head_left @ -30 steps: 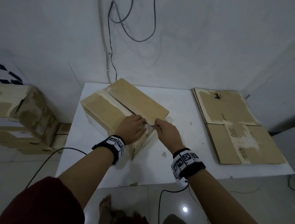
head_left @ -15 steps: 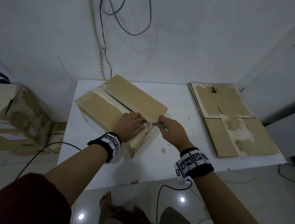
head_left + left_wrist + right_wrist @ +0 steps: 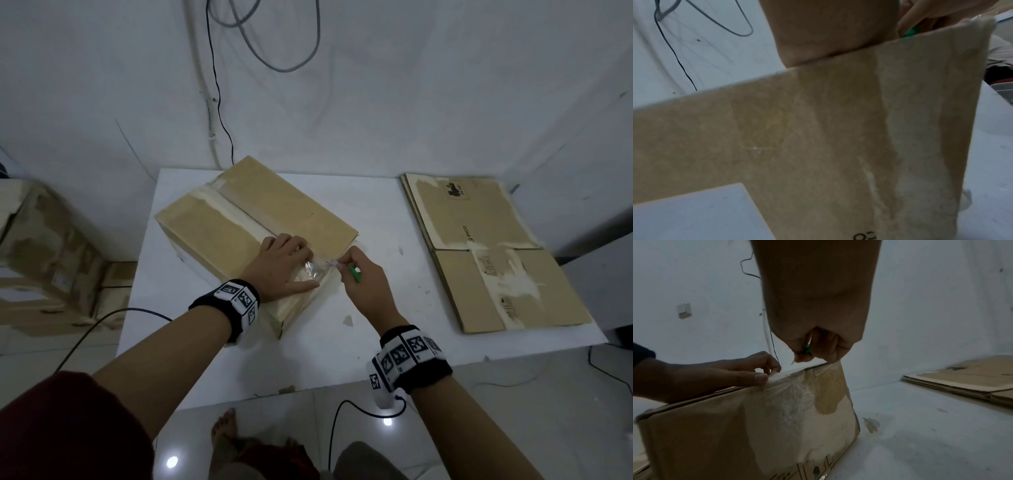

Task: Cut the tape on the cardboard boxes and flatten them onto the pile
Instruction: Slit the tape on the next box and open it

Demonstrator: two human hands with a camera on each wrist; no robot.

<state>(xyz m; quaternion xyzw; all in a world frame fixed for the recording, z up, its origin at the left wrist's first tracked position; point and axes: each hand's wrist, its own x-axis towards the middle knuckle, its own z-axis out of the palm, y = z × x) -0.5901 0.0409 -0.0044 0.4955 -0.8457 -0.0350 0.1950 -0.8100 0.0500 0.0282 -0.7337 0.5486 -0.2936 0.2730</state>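
White desk point(image 3: 376, 342) fills mid-frame; the cardboard box point(image 3: 219, 233) lies centre-left, long axis running upper left to lower right. Left hand point(image 3: 281, 270) presses flat, grip relaxed; right hand point(image 3: 363, 284) grip pinches a green cutter point(image 3: 354, 274) at the tape point(image 3: 313, 270). Flattened pile point(image 3: 496, 253) sits right.

The cutter point(image 3: 352, 274) is mostly hidden inside the right hand point(image 3: 364, 286); its blade is too small to tell.

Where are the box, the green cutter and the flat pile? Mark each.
box point(image 3: 219, 236), head view, top of its left flap.
green cutter point(image 3: 354, 274), head view, handle showing past the right hand's fingers.
flat pile point(image 3: 544, 294), head view, top sheet's near half.
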